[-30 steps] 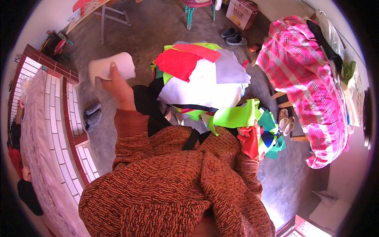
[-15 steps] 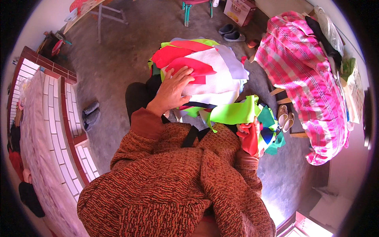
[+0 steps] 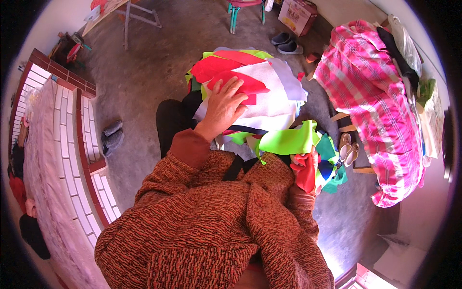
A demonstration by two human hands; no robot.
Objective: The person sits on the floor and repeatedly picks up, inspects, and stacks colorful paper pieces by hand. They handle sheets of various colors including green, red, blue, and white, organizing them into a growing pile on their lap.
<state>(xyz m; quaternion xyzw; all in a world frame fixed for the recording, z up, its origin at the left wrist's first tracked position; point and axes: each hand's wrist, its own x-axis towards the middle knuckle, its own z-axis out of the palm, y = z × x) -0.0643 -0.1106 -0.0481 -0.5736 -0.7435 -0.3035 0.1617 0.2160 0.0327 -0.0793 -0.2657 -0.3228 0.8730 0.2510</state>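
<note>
A stack of cut cloth pieces (image 3: 269, 96) in red, white, lilac and lime green lies on my lap. My left hand (image 3: 224, 103) rests flat on top of it, fingers spread over a red piece (image 3: 250, 84). My right hand (image 3: 313, 156) is at the right side of my lap, mostly hidden, closed on a bunch of cloth scraps (image 3: 288, 142) in bright green, red, blue and dark green that hang over it. Both arms are in a rust-coloured knitted sweater (image 3: 216, 216).
A big pink plaid bundle (image 3: 375, 111) lies at the right, with pale sandals (image 3: 349, 149) beside it. Grey slippers (image 3: 286, 43), a cardboard box (image 3: 298, 12) and turquoise stool legs (image 3: 240, 9) stand ahead. A white tiled ledge (image 3: 72, 144) and dark shoes (image 3: 113, 135) are at the left.
My left hand, which held a white piece out to the left a second ago, has come back without it and now lies on the stack. The right hand has hardly moved.
</note>
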